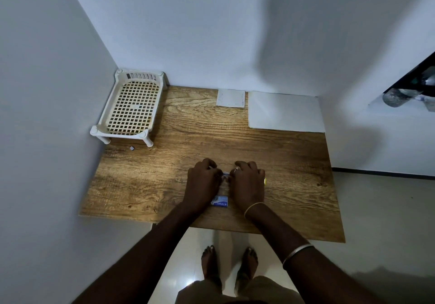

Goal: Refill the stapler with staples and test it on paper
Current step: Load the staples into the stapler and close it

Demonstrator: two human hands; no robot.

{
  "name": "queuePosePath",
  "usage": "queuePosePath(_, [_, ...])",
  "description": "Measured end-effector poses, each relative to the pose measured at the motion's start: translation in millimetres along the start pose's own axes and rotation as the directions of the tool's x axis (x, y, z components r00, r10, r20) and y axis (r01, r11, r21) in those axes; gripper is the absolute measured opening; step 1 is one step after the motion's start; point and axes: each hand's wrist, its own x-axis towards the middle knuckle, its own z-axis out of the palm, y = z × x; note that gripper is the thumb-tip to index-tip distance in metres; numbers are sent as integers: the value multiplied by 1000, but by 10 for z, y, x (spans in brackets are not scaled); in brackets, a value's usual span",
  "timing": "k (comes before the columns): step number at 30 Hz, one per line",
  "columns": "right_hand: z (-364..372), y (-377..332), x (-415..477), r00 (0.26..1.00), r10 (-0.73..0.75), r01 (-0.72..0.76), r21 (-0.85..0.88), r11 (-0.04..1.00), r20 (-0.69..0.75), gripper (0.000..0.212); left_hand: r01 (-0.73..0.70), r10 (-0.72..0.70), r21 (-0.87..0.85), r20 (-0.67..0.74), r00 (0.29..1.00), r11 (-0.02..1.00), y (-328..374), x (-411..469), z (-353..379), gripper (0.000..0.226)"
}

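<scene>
- the stapler is just beyond the staple box, toward the wall; only a short silver metal part of it shows, the rest hidden between the 2 hands.
- the left hand is on the left of that metal part, fingers curled in and gripping it; exactly what the fingertips pinch cannot be told.
- the right hand is on the other side, fingers curled round the stapler, a ring on 1 finger; a small yellow bit shows at the hand's outer edge, too small to identify.
- the staple box, blue and white, lies flat on the wooden table, between the 2 wrists and near the table's front edge.
- a thin bangle circles the right wrist just right of the staple box.
- well beyond the staple box and to its right, a large white paper sheet lies against the wall.
- straight beyond the staple box, by the wall, lies a smaller paper slip.
- far to the left and beyond the staple box, a white plastic lattice rack stands on short legs in the corner.
- a tiny dark object lies just in front of that rack, well left of the staple box.
</scene>
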Motion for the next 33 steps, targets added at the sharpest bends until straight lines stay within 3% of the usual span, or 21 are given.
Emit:
queuePosePath(10, [4, -2, -7, 995, 94, -85, 253, 964, -27, 13, 237, -245, -343, 23, 969, 909, 9, 10, 65, 14])
queuePosePath(16, [14, -25, 43, 995, 98, -90, 304, 948, -12, 10, 308, -306, -395, 68, 949, 866, 50, 52, 24, 14])
queuePosePath(20, [17, 20, 79, 994, 110, -99, 445, 890, 0, 5, 294, -309, -440, 40, 950, 849, 43, 55, -8, 19])
queuePosePath(23, [14, 61, 96, 991, 131, -118, 547, 829, 16, 4, 237, -260, -353, -18, 965, 905, 5, 44, -26, 22])
queuePosePath(26, [18, 82, 108, 992, 122, -119, 577, 808, 34, 4, 65, -67, -119, -13, 998, 991, -13, 37, -52, 40])
queuePosePath(29, [28, 92, 110, 993, 106, -115, 584, 803, 51, 5, -66, 66, -26, -11, 998, 997, -17, 73, -68, 31])
queuePosePath(33, [18, 128, 90, 997, 82, -74, 534, 842, 9, 8, -126, 126, 62, -1, 992, 990, -19, 126, -108, 24])
